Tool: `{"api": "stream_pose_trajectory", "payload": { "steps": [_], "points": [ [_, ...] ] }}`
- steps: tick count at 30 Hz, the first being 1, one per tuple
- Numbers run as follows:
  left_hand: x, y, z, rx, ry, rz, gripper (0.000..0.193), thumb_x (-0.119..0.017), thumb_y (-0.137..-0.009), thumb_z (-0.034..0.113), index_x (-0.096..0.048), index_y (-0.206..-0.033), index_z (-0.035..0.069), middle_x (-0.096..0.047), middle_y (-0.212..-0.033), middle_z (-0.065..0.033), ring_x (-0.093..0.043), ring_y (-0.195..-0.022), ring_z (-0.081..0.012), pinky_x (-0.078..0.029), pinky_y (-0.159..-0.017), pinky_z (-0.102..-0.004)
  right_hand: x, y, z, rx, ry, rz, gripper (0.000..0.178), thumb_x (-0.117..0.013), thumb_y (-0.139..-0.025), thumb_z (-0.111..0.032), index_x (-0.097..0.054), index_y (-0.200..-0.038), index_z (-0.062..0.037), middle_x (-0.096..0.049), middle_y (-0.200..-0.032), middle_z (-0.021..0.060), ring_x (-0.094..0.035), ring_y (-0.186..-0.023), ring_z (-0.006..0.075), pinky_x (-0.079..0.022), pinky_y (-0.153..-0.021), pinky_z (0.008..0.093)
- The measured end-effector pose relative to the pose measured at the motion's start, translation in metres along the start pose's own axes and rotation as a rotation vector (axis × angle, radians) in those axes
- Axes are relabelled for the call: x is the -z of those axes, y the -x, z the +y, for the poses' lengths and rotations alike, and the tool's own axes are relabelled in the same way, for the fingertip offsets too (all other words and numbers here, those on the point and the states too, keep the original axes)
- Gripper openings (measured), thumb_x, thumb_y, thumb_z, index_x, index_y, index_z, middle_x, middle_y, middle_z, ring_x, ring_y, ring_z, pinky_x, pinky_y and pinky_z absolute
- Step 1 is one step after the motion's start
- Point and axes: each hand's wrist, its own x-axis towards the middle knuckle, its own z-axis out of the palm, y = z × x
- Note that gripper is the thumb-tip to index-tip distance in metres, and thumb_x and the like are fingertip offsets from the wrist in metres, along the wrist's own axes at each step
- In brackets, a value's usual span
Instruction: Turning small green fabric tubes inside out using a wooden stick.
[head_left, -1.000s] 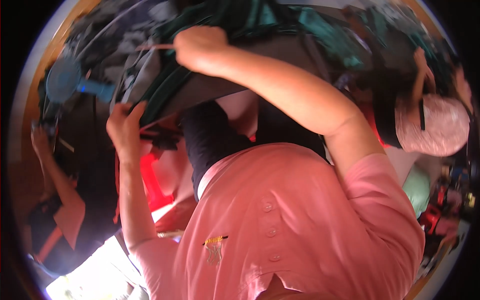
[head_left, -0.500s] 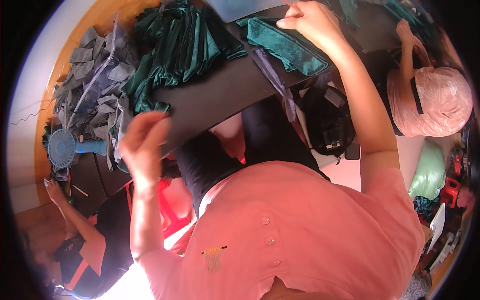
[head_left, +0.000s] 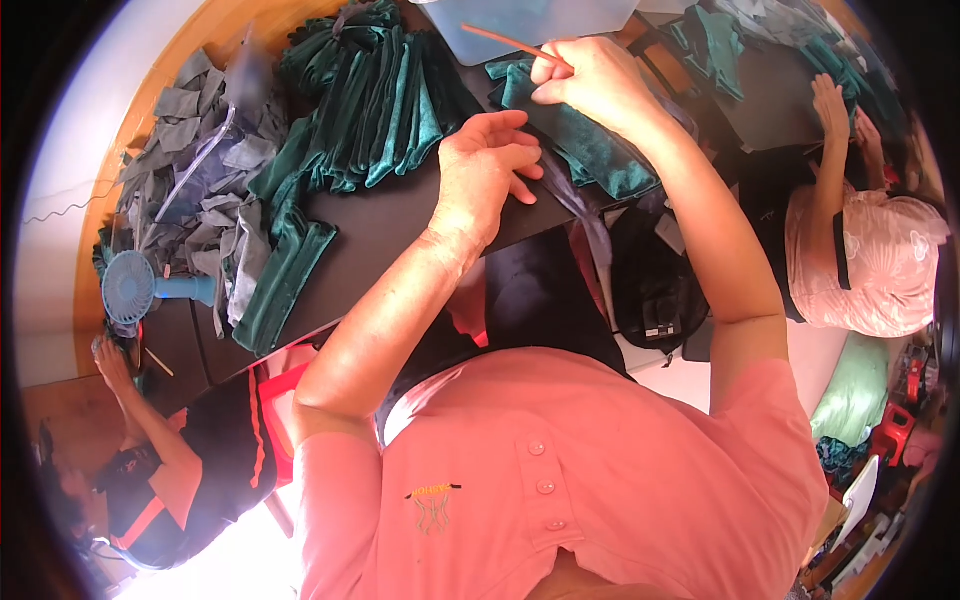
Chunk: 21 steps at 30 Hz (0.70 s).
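My right hand [head_left: 605,88] is closed around a thin brown stick [head_left: 500,38], which points up and to the left. Below it on the dark table lie flat, folded dark green velvet pieces [head_left: 600,160]. My left hand [head_left: 485,170] is just left of these, fingers apart and nothing in them. Farther left stands a thick row of green velvet pieces [head_left: 385,110]. One long green velvet strip [head_left: 285,285] lies over the table's near left part, beside the grey scraps.
Grey fabric scraps [head_left: 190,140] heap up at the left, next to a small blue fan [head_left: 130,287]. A translucent bin [head_left: 540,25] stands at the far side. A black bag [head_left: 650,275] is by the near edge. Co-workers sit on the left and right; more green fabric [head_left: 715,45] lies far right.
My left hand has moved right and away from me, from the near left of the table to beside my right hand. The long green strip now lies near where it was.
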Motion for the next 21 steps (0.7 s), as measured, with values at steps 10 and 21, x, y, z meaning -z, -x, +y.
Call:
{"api": "stream_pose_trajectory", "payload": {
  "steps": [10,21],
  "points": [
    [-0.003,-0.006,0.006,0.082,0.018,-0.027,0.047,-0.057,-0.082,-0.002,-0.048,-0.127,-0.014,-0.062,-0.105,-0.0221,-0.066,-0.068,-0.0247,-0.052,-0.051,-0.0286,-0.004,-0.006,0.000,0.017,0.152,0.030,0.027,-0.076,-0.070,-0.014,-0.068,-0.095,-0.0048,-0.063,-0.073,0.0046,-0.062,-0.073,0.0184,-0.047,-0.069,0.0335],
    [-0.003,-0.012,0.005,0.117,0.147,-0.031,0.052,-0.055,-0.081,-0.006,-0.043,-0.131,-0.015,-0.062,-0.093,-0.0225,-0.063,-0.052,-0.0263,-0.047,-0.039,-0.0305,-0.001,-0.014,-0.014,-0.080,0.052,-0.075,0.016,-0.073,-0.072,-0.008,-0.065,-0.084,-0.0025,-0.058,-0.071,0.0019,-0.059,-0.075,0.0126,-0.045,-0.072,0.0320]
  ]
}}
